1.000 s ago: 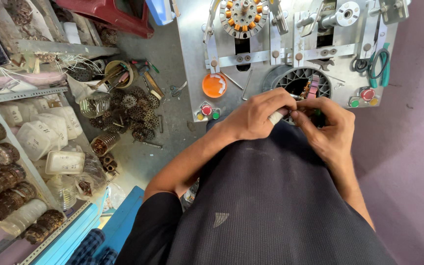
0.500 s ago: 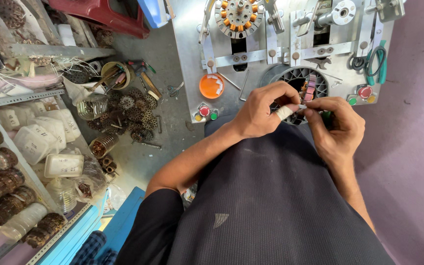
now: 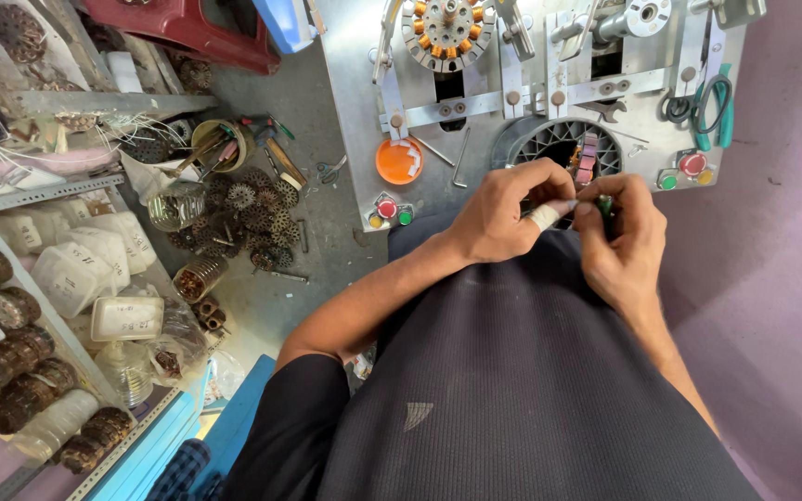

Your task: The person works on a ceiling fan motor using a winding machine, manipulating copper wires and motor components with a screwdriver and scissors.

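Both hands met just below the stator (image 3: 557, 147) set in the metal bench (image 3: 355, 111); the left hand (image 3: 498, 213), one finger wrapped in white tape, curled nearly closed with fingertips pinched on a small part too hidden to identify; the right hand (image 3: 622, 243) closed its fingers around a small green piece (image 3: 604, 204); an orange lid (image 3: 399, 160) lay left of the stator, green-handled scissors (image 3: 709, 109) to its right, a copper-wound rotor (image 3: 447, 32) above it.
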